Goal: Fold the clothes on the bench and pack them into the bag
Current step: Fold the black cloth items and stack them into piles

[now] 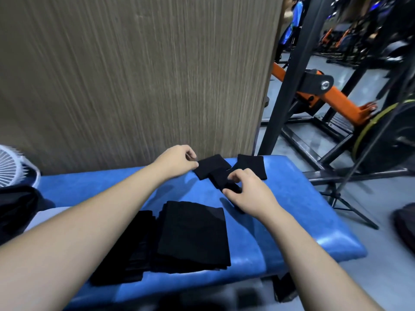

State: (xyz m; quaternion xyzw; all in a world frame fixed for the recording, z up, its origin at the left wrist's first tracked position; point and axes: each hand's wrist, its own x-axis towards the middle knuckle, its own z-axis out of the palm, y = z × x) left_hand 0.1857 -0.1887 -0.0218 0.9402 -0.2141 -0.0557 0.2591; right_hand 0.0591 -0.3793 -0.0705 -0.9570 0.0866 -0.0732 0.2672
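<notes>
A blue padded bench (292,212) holds black clothes. Near me lies a folded black garment (193,232) on a flatter black pile (125,250). At the far edge are three small black cloth pieces. My left hand (177,161) pinches the corner of the left small piece (211,166). My right hand (249,191) grips the middle small piece (224,181), which overlaps the other two. The right small piece (251,164) lies untouched. A dark bag-like shape (15,209) sits at the left edge, only partly in view.
A wood-grain panel (134,75) stands right behind the bench. A white fan (13,167) is at the left. Black and orange gym machines (325,95) and a tripod (345,203) stand on the grey floor to the right. Another dark object (404,227) lies at the right edge.
</notes>
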